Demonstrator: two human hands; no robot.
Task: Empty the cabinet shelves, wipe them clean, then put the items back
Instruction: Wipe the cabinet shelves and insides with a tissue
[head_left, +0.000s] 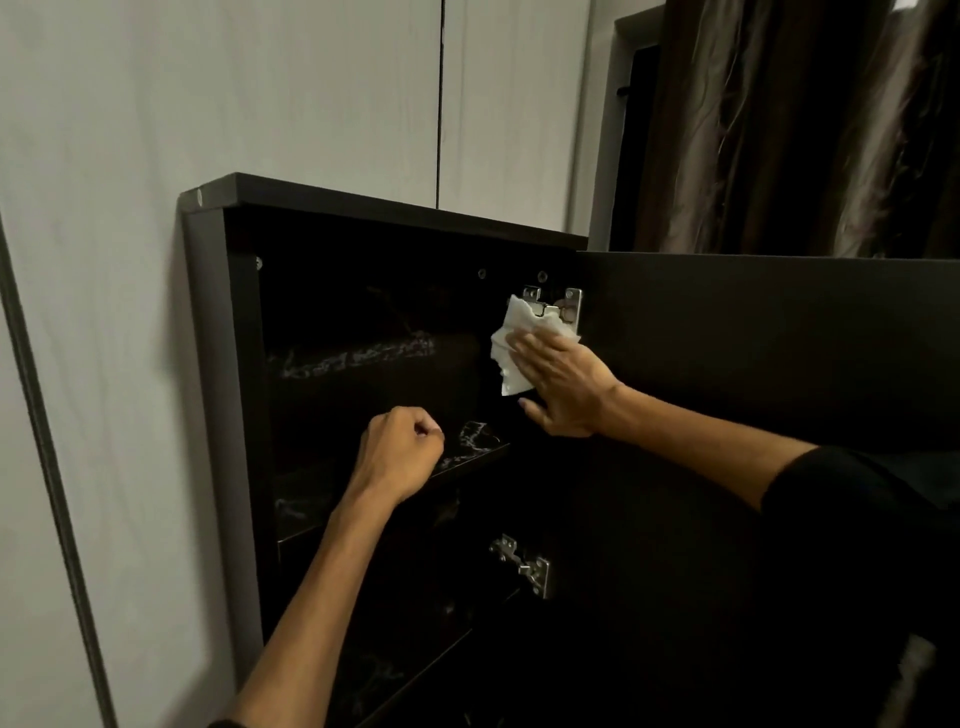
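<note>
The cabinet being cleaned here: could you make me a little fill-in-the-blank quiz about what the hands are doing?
1. The right hand presses a white ____ against the cabinet's inner side, just below the upper hinge.
2. The left hand is curled into a ____ and holds nothing.
3. The cabinet door stands ____.
4. The visible shelf has a dark ____ pattern.

Missing words: cloth; fist; open; marble

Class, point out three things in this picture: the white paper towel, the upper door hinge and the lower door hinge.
white paper towel (506, 358): head view, on its left part beside the fingers.
upper door hinge (563, 307): head view, on the metal arm.
lower door hinge (522, 564): head view, on its middle.
</note>
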